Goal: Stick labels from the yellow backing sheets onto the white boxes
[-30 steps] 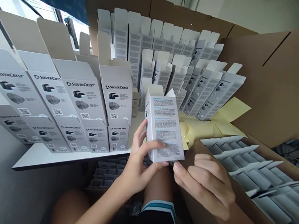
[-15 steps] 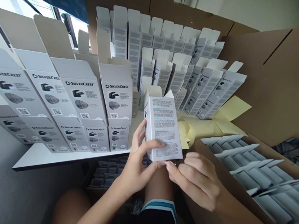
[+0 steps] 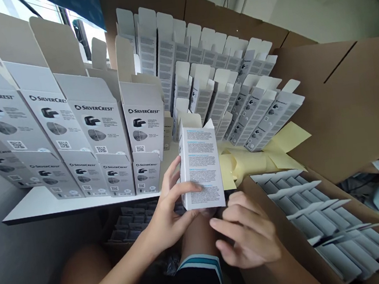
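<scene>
A small white carton (image 3: 202, 163) printed with lines of text stands upright in my left hand (image 3: 168, 211), tilted slightly. My left fingers wrap its left side and front, and the thumb lies under the bottom edge. The top flaps of this carton stand up. Just below and right of it is my right hand (image 3: 247, 234), apart from the carton. Its index finger and thumb are spread from each other, the other fingers are curled, and nothing shows between them.
SilverCrest cartons (image 3: 96, 126) with raised flaps stand stacked at left on a white table (image 3: 45, 208). More rows of cartons (image 3: 214, 90) stand behind. Yellow paper (image 3: 257, 161) lies at the middle right. A cardboard box (image 3: 274, 242) of folded cartons sits at lower right.
My right thumb and index finger were pinched at the carton's bottom edge; now they are apart and the hand is slightly lower. My left hand keeps its hold. The view has shifted slightly.
</scene>
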`<action>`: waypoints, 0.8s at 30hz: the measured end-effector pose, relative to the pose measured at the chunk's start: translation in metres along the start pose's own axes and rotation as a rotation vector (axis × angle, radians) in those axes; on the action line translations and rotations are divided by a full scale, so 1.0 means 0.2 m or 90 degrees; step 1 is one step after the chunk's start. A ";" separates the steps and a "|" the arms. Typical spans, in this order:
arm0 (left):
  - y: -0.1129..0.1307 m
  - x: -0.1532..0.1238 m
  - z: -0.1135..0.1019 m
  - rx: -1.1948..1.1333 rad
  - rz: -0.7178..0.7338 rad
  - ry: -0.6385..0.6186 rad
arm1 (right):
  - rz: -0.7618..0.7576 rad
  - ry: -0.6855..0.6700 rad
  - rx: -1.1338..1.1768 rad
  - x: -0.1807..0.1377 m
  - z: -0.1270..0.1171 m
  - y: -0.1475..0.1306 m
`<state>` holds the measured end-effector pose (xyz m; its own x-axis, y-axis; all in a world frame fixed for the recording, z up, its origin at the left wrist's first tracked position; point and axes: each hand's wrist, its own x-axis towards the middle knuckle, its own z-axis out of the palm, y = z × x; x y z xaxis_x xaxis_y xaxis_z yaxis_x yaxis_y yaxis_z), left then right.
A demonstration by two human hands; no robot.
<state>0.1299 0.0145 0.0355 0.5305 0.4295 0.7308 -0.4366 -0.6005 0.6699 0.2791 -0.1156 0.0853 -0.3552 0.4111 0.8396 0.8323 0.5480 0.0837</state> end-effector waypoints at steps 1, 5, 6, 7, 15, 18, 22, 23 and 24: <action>0.00 0.00 0.00 0.002 0.001 -0.005 | 0.032 0.021 0.033 0.01 -0.01 0.00; 0.00 -0.01 0.00 -0.008 -0.001 -0.018 | 0.126 0.023 0.048 0.04 -0.02 0.00; 0.00 -0.01 0.00 -0.009 -0.003 -0.018 | 0.138 0.006 0.040 0.04 -0.01 0.00; 0.01 -0.02 0.00 -0.008 -0.003 -0.018 | 0.145 -0.007 0.033 0.04 -0.01 0.00; 0.02 -0.04 -0.01 0.027 0.022 -0.032 | 0.052 -0.024 -0.033 -0.05 0.04 0.01; -0.05 -0.07 0.00 0.083 0.044 -0.031 | 0.131 -0.020 -0.021 -0.11 0.06 0.05; -0.23 -0.10 0.02 0.207 0.067 -0.054 | 0.515 -0.028 0.217 -0.19 0.10 0.12; -0.28 -0.10 0.03 0.234 0.077 -0.063 | 0.584 -0.035 0.273 -0.20 0.12 0.15; -0.32 -0.10 0.04 0.258 0.090 -0.074 | 0.625 -0.034 0.310 -0.22 0.15 0.17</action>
<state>0.1537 0.0391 -0.0231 0.5750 0.2597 0.7759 -0.2020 -0.8739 0.4422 0.3096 -0.0929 0.0347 0.3429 0.8504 0.3990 0.5089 0.1888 -0.8399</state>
